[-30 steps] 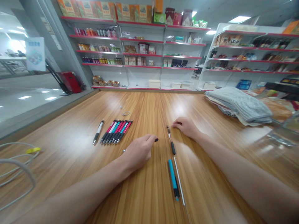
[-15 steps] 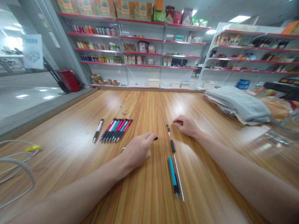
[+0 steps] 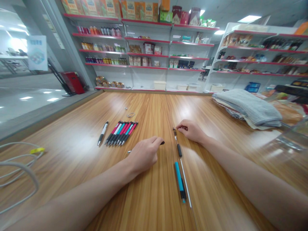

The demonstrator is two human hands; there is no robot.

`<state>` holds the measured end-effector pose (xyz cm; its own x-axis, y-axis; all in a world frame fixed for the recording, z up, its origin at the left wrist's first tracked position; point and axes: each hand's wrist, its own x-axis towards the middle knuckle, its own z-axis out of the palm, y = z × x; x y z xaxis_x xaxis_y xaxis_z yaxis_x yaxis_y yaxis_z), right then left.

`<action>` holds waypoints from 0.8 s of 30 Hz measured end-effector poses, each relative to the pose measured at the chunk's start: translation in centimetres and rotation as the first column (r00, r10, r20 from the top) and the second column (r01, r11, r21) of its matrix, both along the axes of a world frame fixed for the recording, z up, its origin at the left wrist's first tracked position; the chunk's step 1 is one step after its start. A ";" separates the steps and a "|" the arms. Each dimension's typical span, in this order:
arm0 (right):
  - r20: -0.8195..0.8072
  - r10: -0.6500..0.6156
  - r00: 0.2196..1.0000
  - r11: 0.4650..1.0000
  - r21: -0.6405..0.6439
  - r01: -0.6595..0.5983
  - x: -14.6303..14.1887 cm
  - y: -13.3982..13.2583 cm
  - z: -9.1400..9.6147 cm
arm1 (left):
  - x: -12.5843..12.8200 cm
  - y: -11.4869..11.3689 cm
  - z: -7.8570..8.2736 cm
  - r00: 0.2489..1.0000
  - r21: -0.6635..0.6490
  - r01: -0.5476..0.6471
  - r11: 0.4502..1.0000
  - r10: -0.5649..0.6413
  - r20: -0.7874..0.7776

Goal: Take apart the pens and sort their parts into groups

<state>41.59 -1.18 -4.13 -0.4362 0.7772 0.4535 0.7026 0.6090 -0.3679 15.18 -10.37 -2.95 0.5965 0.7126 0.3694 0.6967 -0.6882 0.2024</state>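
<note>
My left hand is closed around a pen; its silver tip sticks out on one side and its black end past the fingertips. The pen's middle is hidden under the hand. My right hand rests on the table with curled fingers, thumb and forefinger pinched close to a small dark pen part. Whether anything is between them cannot be made out. In a line below lie a black grip sleeve, a thin white refill and a blue pen barrel with a black clip.
Several assembled pens lie in a row on the left, a white pen beside them. Beyond is a small wire ring. A white cable loops at the left edge. Folded cloth sits at right, before stocked shelves.
My right hand has shifted slightly left, its fingertips now closer to the small dark part. My left hand keeps its hold on the pen. The whole view has moved a little.
</note>
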 end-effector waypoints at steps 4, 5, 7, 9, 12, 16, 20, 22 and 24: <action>-0.009 -0.007 1.000 1.000 -0.004 0.007 -0.4 0.0 0.0 | 0.0 0.0 -0.2 1.000 0.000 0.000 1.000 0.000 0.000; -0.008 -0.008 1.000 1.000 -0.002 0.008 -0.5 -0.1 0.0 | 0.0 0.0 -0.2 1.000 -0.001 -0.001 1.000 0.001 0.002; -0.010 -0.010 1.000 1.000 0.001 0.010 -0.7 -0.2 -0.1 | 0.0 0.0 -0.2 1.000 -0.003 -0.001 1.000 0.001 0.003; -0.020 -0.011 1.000 1.000 -0.001 0.011 -0.8 -0.3 -0.1 | 0.1 0.0 -0.1 1.000 -0.005 -0.002 1.000 0.002 -0.001; -0.047 -0.012 0.999 1.000 -0.017 0.011 -0.9 -0.3 -0.1 | 0.1 0.0 0.0 1.000 -0.008 -0.005 1.000 0.005 -0.006; -0.075 -0.013 0.997 0.999 -0.038 0.010 -0.9 -0.3 -0.2 | 0.1 0.0 0.0 1.000 -0.015 -0.003 1.000 0.003 -0.011; -0.096 -0.004 0.995 0.999 -0.044 0.000 -0.8 -0.2 -0.5 | 0.1 0.0 0.0 1.000 -0.016 -0.009 1.000 0.009 -0.012; -0.099 0.001 0.995 0.999 -0.045 -0.006 -0.8 -0.1 -0.6 | 0.1 0.0 0.0 1.000 -0.019 -0.011 1.000 0.011 -0.012; -0.097 -0.002 0.995 0.999 -0.041 -0.002 -0.8 0.0 -0.8 | 0.1 0.0 0.0 1.000 -0.021 -0.010 1.000 0.010 -0.008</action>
<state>40.81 -1.15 -4.90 -0.3915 0.7961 0.4615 0.6626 0.5919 -0.4590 15.24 -10.39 -2.98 0.5924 0.7259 0.3494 0.7050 -0.6770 0.2112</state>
